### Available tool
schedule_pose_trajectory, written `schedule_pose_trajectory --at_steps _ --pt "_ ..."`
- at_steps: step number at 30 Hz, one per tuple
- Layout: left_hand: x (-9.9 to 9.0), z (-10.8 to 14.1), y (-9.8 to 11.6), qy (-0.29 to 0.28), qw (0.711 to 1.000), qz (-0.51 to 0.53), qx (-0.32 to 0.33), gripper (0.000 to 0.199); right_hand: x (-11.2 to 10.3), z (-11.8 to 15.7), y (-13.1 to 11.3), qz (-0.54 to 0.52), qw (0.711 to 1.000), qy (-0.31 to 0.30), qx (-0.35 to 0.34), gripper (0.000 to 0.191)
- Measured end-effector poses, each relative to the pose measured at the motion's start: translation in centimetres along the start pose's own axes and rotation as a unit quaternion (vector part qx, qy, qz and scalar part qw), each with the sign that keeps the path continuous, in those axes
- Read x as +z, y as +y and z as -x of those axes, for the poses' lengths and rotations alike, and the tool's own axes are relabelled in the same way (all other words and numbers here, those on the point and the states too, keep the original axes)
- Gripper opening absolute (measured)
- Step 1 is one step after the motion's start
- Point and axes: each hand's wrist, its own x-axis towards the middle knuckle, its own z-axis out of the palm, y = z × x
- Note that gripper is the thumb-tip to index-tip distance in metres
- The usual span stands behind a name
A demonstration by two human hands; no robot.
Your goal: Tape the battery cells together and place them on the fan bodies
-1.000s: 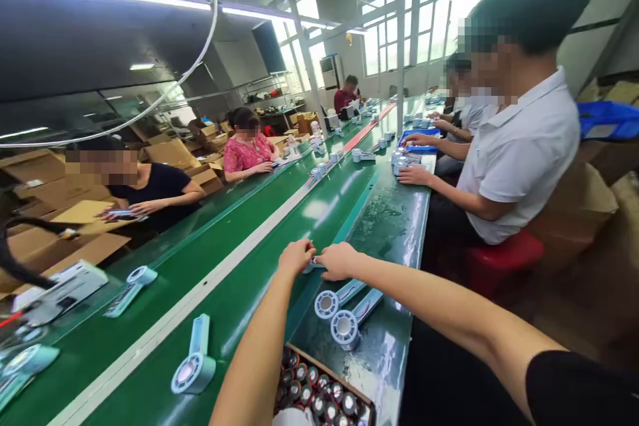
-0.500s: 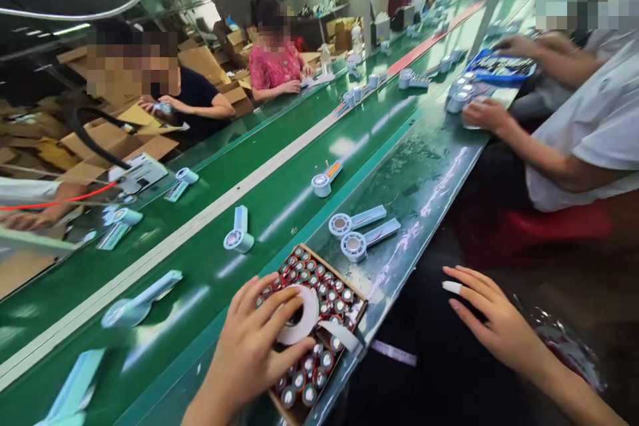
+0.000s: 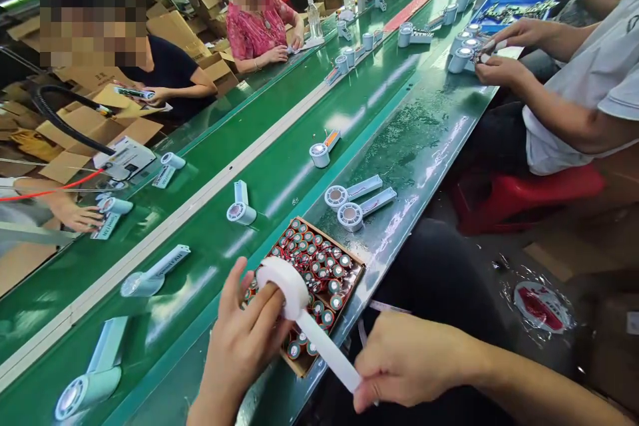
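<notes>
My left hand (image 3: 239, 343) holds a roll of white tape (image 3: 298, 286), with fingers pushed into its core. A strip of tape (image 3: 327, 349) runs taut from the roll down to the right. Its free end is pinched between the thumb and fingers of my right hand (image 3: 414, 359). Under the roll, a shallow cardboard box (image 3: 303, 368) is packed with cylindrical battery cells (image 3: 319, 263) with red wires. Just beyond the box, two light-blue handheld fan bodies (image 3: 350, 215) lie side by side on the metal ledge.
A green conveyor belt (image 3: 279, 166) carries several more fan bodies (image 3: 242, 213). Co-workers sit along both sides; one at right works beside a blue tray (image 3: 514, 10) of small parts. A red stool (image 3: 529, 196) stands at right. Cardboard boxes (image 3: 180, 26) fill the far left.
My right hand has come in from the right and taken the tape's free end. The roll has tilted in my left hand, and a longer strip hangs off it. The camera view has shifted slightly.
</notes>
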Motion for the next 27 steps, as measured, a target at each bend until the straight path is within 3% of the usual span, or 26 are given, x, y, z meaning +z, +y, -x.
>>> schedule_pose_trajectory --at_steps 2,5,7,10,13,19,27 --pt "0.7 1.6 -0.8 -0.01 0.998 -0.01 -0.055 0.015 -0.1 0.6 0.6 0.064 0.998 -0.003 0.013 0.032" --pt "1.9 3.4 -0.9 -0.003 0.994 -0.004 -0.107 0.015 -2.1 0.2 1.3 0.155 0.982 0.106 0.029 0.033" --pt "2.4 3.8 -0.5 -0.007 0.993 0.003 -0.117 0.016 -3.8 -0.9 1.3 0.209 0.968 0.14 0.018 0.029" --pt "2.7 3.8 0.0 -0.02 0.993 0.008 -0.117 0.016 -4.9 -2.8 0.8 0.288 0.952 0.103 0.025 0.033" --pt "2.5 3.8 0.1 -0.03 0.993 0.009 -0.115 0.012 -4.0 -3.9 0.4 0.334 0.939 0.081 0.033 0.035" --pt "2.5 4.2 -0.1 -0.057 0.993 0.026 -0.104 0.013 -3.2 -3.3 0.6 0.331 0.941 0.068 0.005 0.024" --pt "3.0 3.3 0.5 -0.045 0.994 0.044 -0.09 0.018 -3.1 -3.2 0.7 0.34 0.934 0.104 0.03 0.019"
